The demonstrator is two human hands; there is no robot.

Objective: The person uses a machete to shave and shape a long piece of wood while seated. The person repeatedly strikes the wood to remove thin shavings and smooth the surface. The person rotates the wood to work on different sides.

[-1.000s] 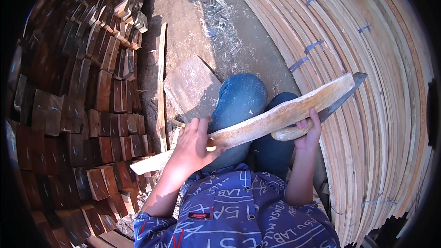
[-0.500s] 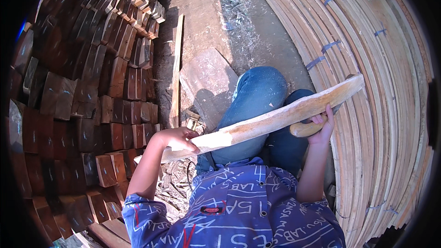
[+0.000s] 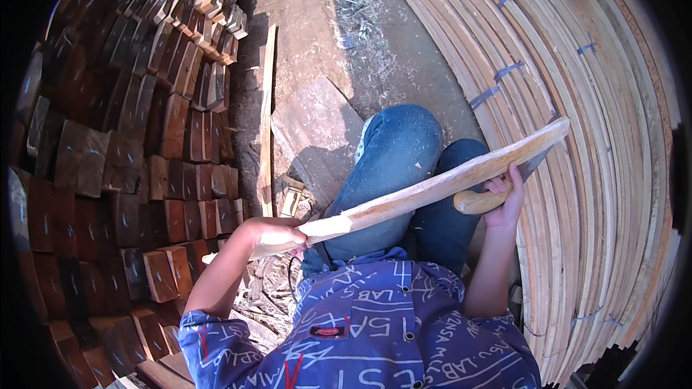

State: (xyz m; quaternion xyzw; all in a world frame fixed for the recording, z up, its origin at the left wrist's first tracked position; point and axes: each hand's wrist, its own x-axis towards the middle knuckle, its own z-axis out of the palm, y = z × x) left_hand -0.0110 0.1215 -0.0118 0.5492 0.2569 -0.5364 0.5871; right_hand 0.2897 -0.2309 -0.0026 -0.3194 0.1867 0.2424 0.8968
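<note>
A long, slightly curved strip of pale wood [image 3: 404, 199] slants across my lap, its right end raised. My left hand [image 3: 277, 235] is closed round its lower left part, with most fingers hidden behind the wrist and the wood. My right hand [image 3: 507, 198] is closed round the yellowish rounded wooden handle [image 3: 476, 202] of a machete-like tool. Its dark blade [image 3: 535, 161] shows only partly, behind the wood. A finger of that hand reaches up against the strip's lower edge. My knees in blue jeans [image 3: 393, 151] lie beneath the strip.
Stacked dark timber blocks [image 3: 119, 194] form a wall on my left. Long curved boards [image 3: 569, 137], some tied with blue strips, are piled on my right. Ahead lie a flat panel [image 3: 317, 119], a narrow plank [image 3: 267, 122] and wood shavings [image 3: 360, 14]. More shavings lie by my left elbow.
My left wrist has rolled over, hiding the fingers that showed on the wood. The strip has tilted slightly, showing a narrower face. My right hand keeps its hold on the handle.
</note>
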